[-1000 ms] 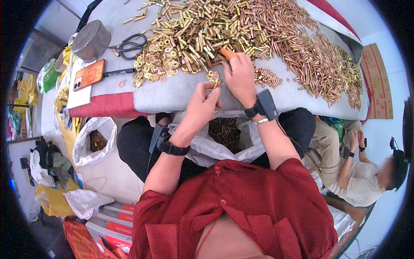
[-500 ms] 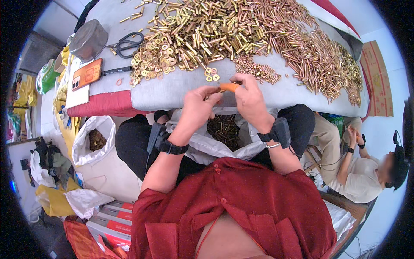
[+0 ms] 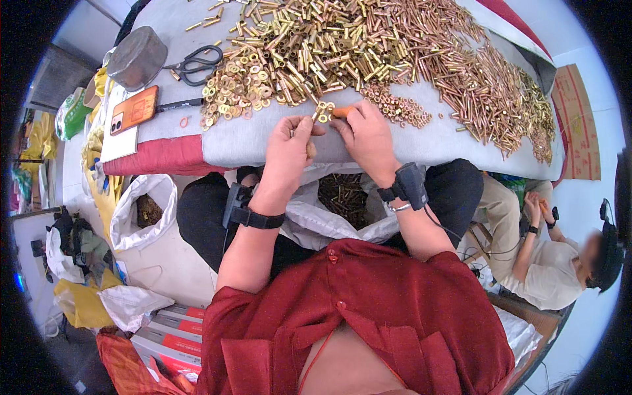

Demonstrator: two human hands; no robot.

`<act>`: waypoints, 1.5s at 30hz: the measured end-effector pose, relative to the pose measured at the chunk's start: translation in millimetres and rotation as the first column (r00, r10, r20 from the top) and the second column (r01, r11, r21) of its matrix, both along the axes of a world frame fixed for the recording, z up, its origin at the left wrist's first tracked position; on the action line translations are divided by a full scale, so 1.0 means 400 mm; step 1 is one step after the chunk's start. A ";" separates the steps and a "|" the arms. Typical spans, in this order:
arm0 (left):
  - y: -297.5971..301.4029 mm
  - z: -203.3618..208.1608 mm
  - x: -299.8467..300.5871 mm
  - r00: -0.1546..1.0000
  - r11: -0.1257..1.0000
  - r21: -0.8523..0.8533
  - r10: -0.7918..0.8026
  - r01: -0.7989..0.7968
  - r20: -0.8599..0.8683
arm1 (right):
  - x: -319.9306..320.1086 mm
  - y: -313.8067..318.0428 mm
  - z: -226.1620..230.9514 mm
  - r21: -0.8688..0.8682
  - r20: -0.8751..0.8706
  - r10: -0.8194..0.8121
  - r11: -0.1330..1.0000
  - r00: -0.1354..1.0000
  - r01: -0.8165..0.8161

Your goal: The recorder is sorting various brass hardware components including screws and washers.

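My left hand (image 3: 289, 148) is closed, its thumb and fingers pinching a small brass-coloured tube-like fastener (image 3: 317, 113) that points away from me. Beside it, my right hand (image 3: 366, 141) has an orange cover (image 3: 342, 112) on a fingertip. Its thumb and forefinger come together at the edge of a brass washer (image 3: 331, 118), one of several lying in a small group on the table. Just past the hands spreads a pile of brass-coloured metal tubes (image 3: 329, 52). Loose washers (image 3: 234, 92) lie to its left, and nuts (image 3: 401, 108) to the right of my right hand.
Scissors (image 3: 197, 64), a metal bowl (image 3: 136, 58), an orange phone (image 3: 135, 110) and a black pen (image 3: 179, 105) lie at the table's left. Between my knees stands a white sack (image 3: 309, 214) of metal parts; another sack (image 3: 168, 197) is left. A person (image 3: 553, 263) sits at right.
Both hands have moved apart slightly and forward over the table, toward the small washer group. The right fingertips have come down from beside the left hand to a washer.
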State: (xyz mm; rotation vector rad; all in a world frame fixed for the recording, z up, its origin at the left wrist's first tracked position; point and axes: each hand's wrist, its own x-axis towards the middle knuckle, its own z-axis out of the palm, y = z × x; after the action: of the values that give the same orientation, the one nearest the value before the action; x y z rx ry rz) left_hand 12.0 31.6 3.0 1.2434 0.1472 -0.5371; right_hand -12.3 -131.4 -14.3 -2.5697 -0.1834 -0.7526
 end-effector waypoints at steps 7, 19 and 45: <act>-0.005 0.009 -0.001 0.998 0.996 -0.073 -0.057 0.058 0.012 | -0.030 -0.011 -0.001 0.020 0.080 -0.022 1.000 0.997 0.020; -0.025 -0.011 -0.044 0.959 0.959 0.021 -0.283 0.283 -0.001 | -0.111 0.041 0.012 0.454 0.040 -0.040 0.891 0.998 0.018; -0.074 -0.057 -0.062 0.985 0.998 0.012 -0.060 0.059 0.163 | -0.047 -0.118 -0.018 -0.073 -0.169 -0.202 0.979 0.965 0.192</act>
State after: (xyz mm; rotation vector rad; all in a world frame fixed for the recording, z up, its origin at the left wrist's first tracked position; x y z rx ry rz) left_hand -12.8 2.1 -19.8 1.2968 -0.0264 -0.4838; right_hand -31.1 -178.6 -21.3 -2.7187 0.1103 -0.5920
